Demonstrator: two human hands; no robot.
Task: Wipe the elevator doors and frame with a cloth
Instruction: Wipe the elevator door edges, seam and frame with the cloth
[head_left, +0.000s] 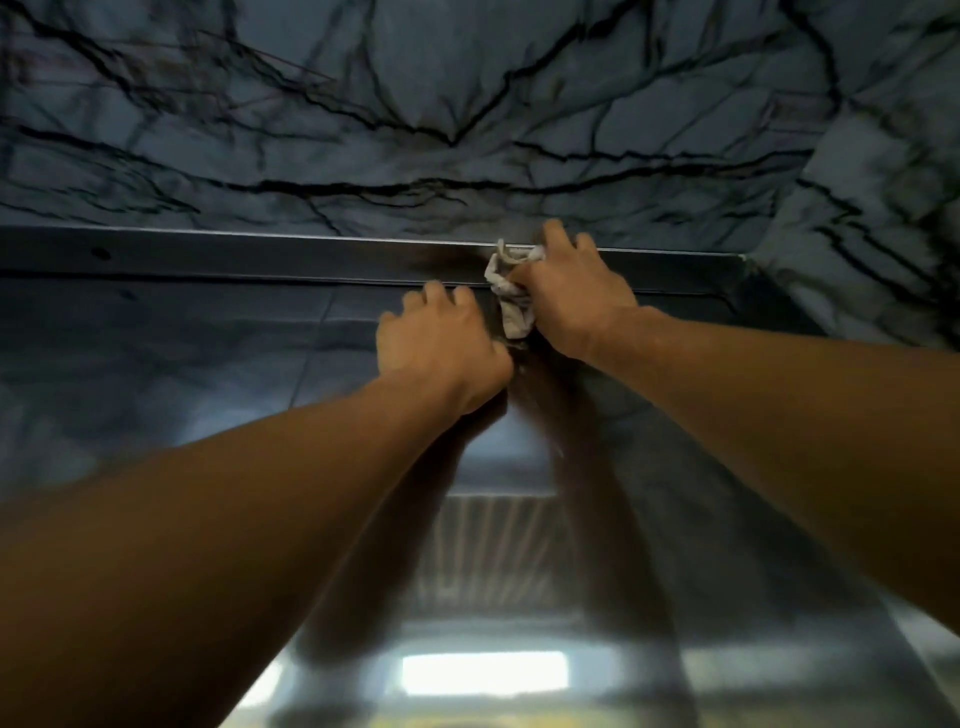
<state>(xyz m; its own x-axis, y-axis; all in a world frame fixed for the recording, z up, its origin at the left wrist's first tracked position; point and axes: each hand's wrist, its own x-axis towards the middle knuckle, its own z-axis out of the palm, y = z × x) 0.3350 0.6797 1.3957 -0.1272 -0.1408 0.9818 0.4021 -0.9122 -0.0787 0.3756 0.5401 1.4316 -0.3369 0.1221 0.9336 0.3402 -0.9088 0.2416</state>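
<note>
Reaching high overhead, the person has both bare arms stretched up to the top of the elevator opening, where the dark metal frame (260, 260) runs across under a grey marble wall (467, 104) veined in black. The right hand (571, 296) is closed around a crumpled pale cloth (511, 301), pressing its upper end against the frame's top edge while the rest hangs bunched down past the frame's lower lip. The left hand (441, 343) sits just beside it to the left and a little nearer, fingers curled and resting on the steel of the elevator doors (208, 364); it seems to brace rather than grip, and whether it pinches any of the cloth I cannot tell from here. The trouble I would expect comes from the stretch itself: with arms this extended, pressure on the cloth is weak and uneven, so the wipe could skim the frame and leave streaks on that glossy metal. The cloth is wadded, not spread, so only a small patch meets the surface, and the dangling tail could slip free of the closed fingers and drop. The bare left palm on polished steel will likely leave a fresh print on a panel meant to be cleaned. Blur softens the picture, so finer marks are beyond judging.
</note>
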